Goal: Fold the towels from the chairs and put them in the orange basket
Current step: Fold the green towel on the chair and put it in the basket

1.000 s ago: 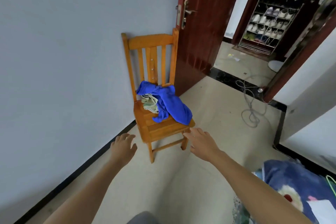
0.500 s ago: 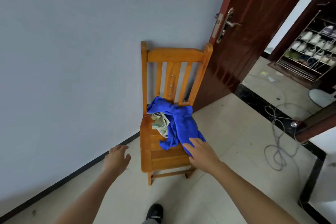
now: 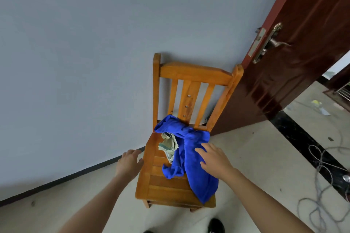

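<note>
A wooden chair [image 3: 166, 187] stands against the grey wall. A crumpled blue towel [image 3: 189, 149] lies across its seat and hangs over the front right edge. A smaller green patterned towel [image 3: 169, 144] is bunched beneath it on the left. My right hand [image 3: 215, 160] is over the blue towel with fingers spread and relaxed, touching or just above the cloth. My left hand [image 3: 128, 162] hovers by the seat's left edge, fingers loosely bent, holding nothing. The orange basket is out of view.
A dark red door [image 3: 295, 53] stands open right of the chair. A grey cable [image 3: 322, 191] lies coiled on the tiled floor at the right. My shoe [image 3: 216, 225] shows at the bottom edge.
I have stepped closer to the chair. My right hand moved from the seat's front corner up onto the blue towel. My left hand came up beside the seat.
</note>
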`<move>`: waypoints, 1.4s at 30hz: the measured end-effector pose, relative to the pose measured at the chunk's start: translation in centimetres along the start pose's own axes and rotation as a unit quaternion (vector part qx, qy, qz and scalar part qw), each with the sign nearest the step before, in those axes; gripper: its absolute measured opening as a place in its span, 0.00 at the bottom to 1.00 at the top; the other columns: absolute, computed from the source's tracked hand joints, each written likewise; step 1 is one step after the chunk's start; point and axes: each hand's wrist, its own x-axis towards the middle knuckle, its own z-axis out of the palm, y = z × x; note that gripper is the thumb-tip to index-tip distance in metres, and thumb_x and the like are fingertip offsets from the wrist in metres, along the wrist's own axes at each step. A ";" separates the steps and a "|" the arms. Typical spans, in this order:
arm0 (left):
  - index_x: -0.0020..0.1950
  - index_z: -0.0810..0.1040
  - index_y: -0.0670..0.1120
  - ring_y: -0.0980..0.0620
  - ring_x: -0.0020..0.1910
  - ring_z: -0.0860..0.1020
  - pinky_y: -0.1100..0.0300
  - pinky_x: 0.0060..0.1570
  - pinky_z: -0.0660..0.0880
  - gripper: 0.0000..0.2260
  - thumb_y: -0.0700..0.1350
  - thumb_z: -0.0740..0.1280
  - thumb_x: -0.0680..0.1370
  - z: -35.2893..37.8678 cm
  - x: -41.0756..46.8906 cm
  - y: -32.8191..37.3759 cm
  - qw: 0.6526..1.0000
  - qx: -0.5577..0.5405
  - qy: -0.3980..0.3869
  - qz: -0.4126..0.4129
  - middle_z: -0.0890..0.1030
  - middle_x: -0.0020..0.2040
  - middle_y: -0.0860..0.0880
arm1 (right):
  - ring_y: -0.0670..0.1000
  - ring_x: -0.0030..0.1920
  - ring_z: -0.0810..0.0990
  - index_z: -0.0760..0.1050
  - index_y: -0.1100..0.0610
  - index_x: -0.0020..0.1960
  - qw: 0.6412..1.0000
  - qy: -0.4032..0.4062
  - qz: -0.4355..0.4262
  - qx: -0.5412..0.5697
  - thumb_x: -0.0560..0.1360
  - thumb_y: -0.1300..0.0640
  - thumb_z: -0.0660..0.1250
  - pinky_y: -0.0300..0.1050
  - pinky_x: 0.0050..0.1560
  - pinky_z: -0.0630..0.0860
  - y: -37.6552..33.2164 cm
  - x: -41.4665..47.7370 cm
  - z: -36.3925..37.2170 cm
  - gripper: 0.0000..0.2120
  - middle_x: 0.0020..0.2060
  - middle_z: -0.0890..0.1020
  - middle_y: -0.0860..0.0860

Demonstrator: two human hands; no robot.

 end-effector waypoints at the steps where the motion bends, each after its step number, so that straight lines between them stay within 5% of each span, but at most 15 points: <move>1: 0.69 0.69 0.50 0.49 0.67 0.68 0.54 0.65 0.69 0.18 0.51 0.59 0.80 0.5 0.1 0.6 1.000 -0.010 0.011 -0.015 0.70 0.69 0.49 | 0.57 0.71 0.59 0.56 0.53 0.75 1.000 0.002 -0.015 -0.004 0.80 0.54 0.55 0.50 0.67 0.62 1.2 0.8 -0.2 0.24 0.73 0.60 0.55; 13: 0.69 0.67 0.50 0.48 0.68 0.67 0.55 0.65 0.65 0.18 0.49 0.59 0.79 8.8 -6.5 10.3 0.978 -0.067 0.032 -0.194 0.69 0.69 0.49 | 0.57 0.69 0.63 0.60 0.55 0.73 0.978 -0.056 -0.192 -0.054 0.78 0.55 0.57 0.50 0.66 0.65 12.8 5.0 1.8 0.23 0.69 0.65 0.55; 22: 0.69 0.69 0.49 0.48 0.68 0.67 0.55 0.66 0.65 0.17 0.49 0.58 0.80 12.2 -10.3 8.8 0.946 -0.112 0.042 -0.302 0.70 0.69 0.48 | 0.55 0.70 0.62 0.59 0.54 0.73 0.953 -0.115 -0.278 -0.043 0.79 0.54 0.57 0.50 0.66 0.64 9.2 7.6 4.7 0.23 0.71 0.63 0.53; 33: 0.67 0.72 0.46 0.48 0.65 0.70 0.57 0.64 0.67 0.16 0.47 0.61 0.79 14.0 -1.3 4.1 0.909 -0.232 0.067 -0.340 0.73 0.66 0.47 | 0.54 0.64 0.69 0.66 0.56 0.68 0.959 -0.111 -0.255 -0.055 0.80 0.55 0.55 0.46 0.58 0.71 3.7 18.4 8.9 0.17 0.63 0.72 0.53; 37: 0.67 0.71 0.45 0.49 0.65 0.70 0.57 0.63 0.67 0.17 0.46 0.61 0.79 15.5 1.6 1.1 0.896 -0.252 0.069 -0.359 0.73 0.66 0.47 | 0.54 0.57 0.75 0.73 0.57 0.59 0.967 -0.080 -0.227 -0.085 0.78 0.56 0.60 0.46 0.50 0.73 0.5 22.4 11.5 0.11 0.54 0.77 0.53; 40: 0.67 0.71 0.46 0.48 0.65 0.70 0.57 0.62 0.68 0.16 0.47 0.60 0.79 16.8 2.9 -0.9 0.888 -0.255 0.063 -0.377 0.73 0.65 0.47 | 0.53 0.32 0.79 0.78 0.57 0.35 0.965 -0.047 -0.239 -0.095 0.58 0.60 0.80 0.45 0.29 0.74 -1.5 24.5 13.6 0.12 0.31 0.78 0.52; 42: 0.66 0.72 0.46 0.48 0.64 0.70 0.57 0.62 0.68 0.16 0.46 0.60 0.79 17.9 4.1 -2.1 0.883 -0.258 0.054 -0.389 0.73 0.65 0.47 | 0.52 0.26 0.77 0.76 0.57 0.30 0.962 -0.019 -0.248 -0.111 0.47 0.62 0.83 0.43 0.24 0.73 -2.1 26.0 15.4 0.17 0.26 0.76 0.52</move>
